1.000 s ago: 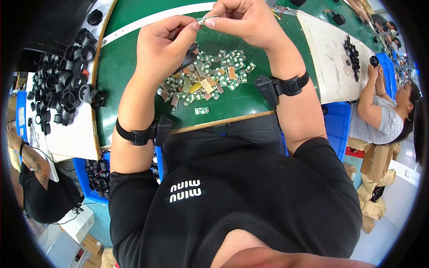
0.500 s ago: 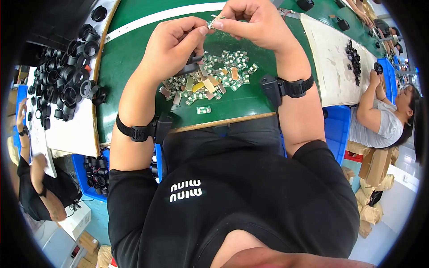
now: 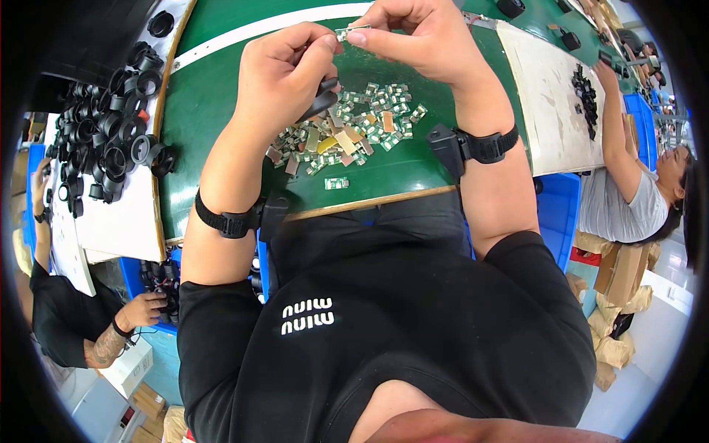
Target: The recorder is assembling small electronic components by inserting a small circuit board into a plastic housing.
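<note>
Two hands (left hand [image 3: 284,74], right hand [image 3: 421,40]), one small chip [image 3: 351,32], two wrist straps [image 3: 225,221].

The small pale strip-shaped part [image 3: 353,31] pinched between the hands is too tiny to make out, and fingertips cover both its ends. The left hand [image 3: 284,70] hides most of a dark object tucked in its palm. The heap of small green circuit pieces [image 3: 347,136] on the table blurs together, partly behind that hand.
</note>
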The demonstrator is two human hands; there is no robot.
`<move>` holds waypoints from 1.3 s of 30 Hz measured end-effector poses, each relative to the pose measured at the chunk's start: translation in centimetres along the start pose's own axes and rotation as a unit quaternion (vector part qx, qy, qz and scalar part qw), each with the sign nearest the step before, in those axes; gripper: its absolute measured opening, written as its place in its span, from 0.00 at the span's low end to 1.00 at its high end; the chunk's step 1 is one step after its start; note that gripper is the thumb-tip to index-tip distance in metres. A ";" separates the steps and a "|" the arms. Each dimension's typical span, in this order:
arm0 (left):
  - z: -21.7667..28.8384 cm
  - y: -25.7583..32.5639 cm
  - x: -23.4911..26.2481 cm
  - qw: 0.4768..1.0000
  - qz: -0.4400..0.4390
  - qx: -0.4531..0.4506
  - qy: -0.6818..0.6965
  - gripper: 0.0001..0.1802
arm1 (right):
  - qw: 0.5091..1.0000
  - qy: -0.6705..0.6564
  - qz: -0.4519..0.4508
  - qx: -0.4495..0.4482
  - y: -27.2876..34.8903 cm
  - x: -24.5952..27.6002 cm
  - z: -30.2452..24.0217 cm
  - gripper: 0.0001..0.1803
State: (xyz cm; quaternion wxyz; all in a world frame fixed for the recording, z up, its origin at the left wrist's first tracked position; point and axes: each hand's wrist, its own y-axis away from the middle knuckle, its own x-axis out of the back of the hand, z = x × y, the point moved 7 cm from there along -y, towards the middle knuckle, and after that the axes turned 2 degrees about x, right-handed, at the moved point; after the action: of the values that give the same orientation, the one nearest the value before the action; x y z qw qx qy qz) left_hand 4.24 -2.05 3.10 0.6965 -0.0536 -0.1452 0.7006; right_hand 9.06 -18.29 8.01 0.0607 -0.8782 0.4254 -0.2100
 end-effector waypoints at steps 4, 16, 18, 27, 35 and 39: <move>0.2 0.0 0.0 1.000 -0.020 -0.013 -0.004 0.10 | 0.999 -0.007 0.022 -0.033 0.1 0.0 0.4 0.08; -0.1 0.1 -0.3 0.994 -0.016 0.047 0.099 0.12 | 1.000 -0.004 0.031 0.002 -0.1 -0.3 -0.3 0.06; 0.0 0.2 0.0 0.998 0.004 0.033 0.057 0.12 | 0.993 0.084 0.035 0.069 -0.1 -0.4 -1.4 0.07; 1.1 0.1 0.6 0.998 0.033 -0.031 -0.033 0.10 | 0.995 0.060 0.068 0.045 0.1 -0.5 -1.7 0.07; 2.6 0.3 0.7 0.978 0.075 -0.129 -0.147 0.07 | 0.994 0.078 0.068 0.040 0.0 -0.6 -1.0 0.06; 2.4 0.0 0.9 0.979 0.070 -0.143 -0.128 0.05 | 0.995 -0.061 0.066 -0.032 0.0 -1.0 0.2 0.06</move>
State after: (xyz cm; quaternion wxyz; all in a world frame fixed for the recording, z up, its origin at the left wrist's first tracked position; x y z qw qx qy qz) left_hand 3.51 -1.42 5.52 0.6064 -0.0722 -0.3275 0.7210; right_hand 8.56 -17.50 7.53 0.0725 -0.8609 0.4844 -0.1380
